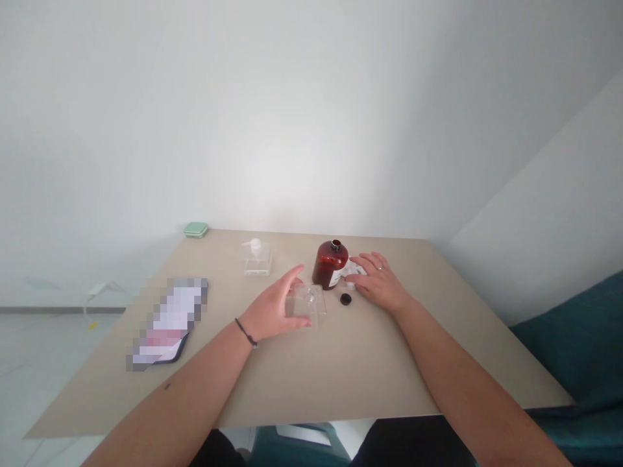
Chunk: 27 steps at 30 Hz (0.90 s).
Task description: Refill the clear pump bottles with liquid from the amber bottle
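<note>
Beige tabletop (311,376) below white wall (311,130): left hand (272,306) open, fingers apart around clear square container (307,305), contact unclear; right hand (378,282) spread flat over white item (353,272), just right of amber bottle (330,264) and black cap (345,299).
</note>
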Each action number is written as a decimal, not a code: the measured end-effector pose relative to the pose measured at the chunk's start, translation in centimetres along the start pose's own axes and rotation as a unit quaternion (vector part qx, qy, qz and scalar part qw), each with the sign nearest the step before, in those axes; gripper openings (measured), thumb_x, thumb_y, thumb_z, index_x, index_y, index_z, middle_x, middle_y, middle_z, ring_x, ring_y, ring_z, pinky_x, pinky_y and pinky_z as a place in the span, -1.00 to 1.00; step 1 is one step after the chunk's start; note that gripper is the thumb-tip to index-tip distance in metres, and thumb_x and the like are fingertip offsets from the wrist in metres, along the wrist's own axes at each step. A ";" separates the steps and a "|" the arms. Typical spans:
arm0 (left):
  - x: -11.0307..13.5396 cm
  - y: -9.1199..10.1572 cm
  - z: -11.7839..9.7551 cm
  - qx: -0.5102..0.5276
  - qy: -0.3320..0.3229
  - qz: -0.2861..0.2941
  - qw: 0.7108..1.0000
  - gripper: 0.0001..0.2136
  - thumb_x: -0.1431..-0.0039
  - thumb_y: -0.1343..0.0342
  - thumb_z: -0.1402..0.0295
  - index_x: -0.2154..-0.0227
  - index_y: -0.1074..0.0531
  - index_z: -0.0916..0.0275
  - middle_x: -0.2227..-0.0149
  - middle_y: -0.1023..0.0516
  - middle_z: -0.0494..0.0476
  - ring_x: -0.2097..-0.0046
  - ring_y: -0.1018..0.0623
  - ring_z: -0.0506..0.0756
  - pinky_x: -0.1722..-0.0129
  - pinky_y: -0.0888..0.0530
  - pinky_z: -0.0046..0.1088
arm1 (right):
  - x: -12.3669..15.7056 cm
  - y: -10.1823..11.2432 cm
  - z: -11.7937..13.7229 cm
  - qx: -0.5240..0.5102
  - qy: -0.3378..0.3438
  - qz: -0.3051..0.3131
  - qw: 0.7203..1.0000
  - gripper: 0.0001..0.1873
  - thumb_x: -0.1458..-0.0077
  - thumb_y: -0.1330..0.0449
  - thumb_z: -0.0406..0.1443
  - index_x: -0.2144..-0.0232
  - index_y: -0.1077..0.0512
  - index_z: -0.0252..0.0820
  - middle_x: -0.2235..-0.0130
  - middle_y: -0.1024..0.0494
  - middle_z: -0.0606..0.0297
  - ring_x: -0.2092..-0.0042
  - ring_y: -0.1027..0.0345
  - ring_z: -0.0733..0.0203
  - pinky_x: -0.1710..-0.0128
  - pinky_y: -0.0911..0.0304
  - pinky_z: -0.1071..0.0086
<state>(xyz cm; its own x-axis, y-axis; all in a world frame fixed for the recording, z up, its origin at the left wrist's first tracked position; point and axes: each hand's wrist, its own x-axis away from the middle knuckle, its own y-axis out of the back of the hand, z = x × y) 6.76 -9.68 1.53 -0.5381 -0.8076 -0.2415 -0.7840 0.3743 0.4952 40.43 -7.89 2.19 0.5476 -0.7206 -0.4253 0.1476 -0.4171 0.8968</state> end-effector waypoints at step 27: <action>-0.6 -0.2 1.0 0.009 -0.026 -0.111 0.993 -0.06 -0.06 -0.36 0.21 -0.38 0.09 0.15 -0.24 -0.31 0.38 -0.27 -0.41 0.33 -0.31 -0.32 0.13 | -3.5 -1.4 4.8 -0.398 -0.253 -0.123 0.873 -0.07 -0.07 -0.34 -0.05 -0.34 0.01 -0.08 -0.26 -0.35 -0.10 -0.28 -0.29 -0.11 -0.26 -0.19 -0.16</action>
<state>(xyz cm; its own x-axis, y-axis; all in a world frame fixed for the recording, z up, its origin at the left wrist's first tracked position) 6.98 -8.82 0.74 -0.3658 -0.8471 -0.3855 -0.8902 0.1977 0.4104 34.37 -7.46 1.87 0.0143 -0.8999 -0.4358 0.8451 -0.2220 0.4863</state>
